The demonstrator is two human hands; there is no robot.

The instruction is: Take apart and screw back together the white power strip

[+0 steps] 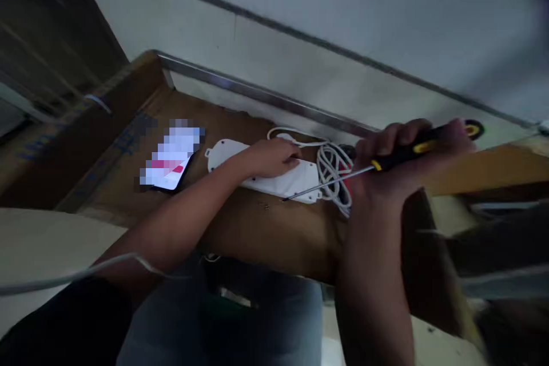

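left hand (274, 159) lies open and palm-down, steadying the white power strip (227, 155) on brown cardboard (257, 234), while right hand (394, 168) firmly grips a black-and-yellow screwdriver (407, 154), its tip low at the strip's near edge, coiled white cord (332, 174) at right.

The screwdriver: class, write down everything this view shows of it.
The screwdriver has a black grip with yellow accents, a yellow-ringed butt end and a long, thin steel shaft. The right hand wraps the grip and holds the tool tilted. The shaft crosses in front of a coiled white cable towards a white power strip; whether the tip touches the strip cannot be told.
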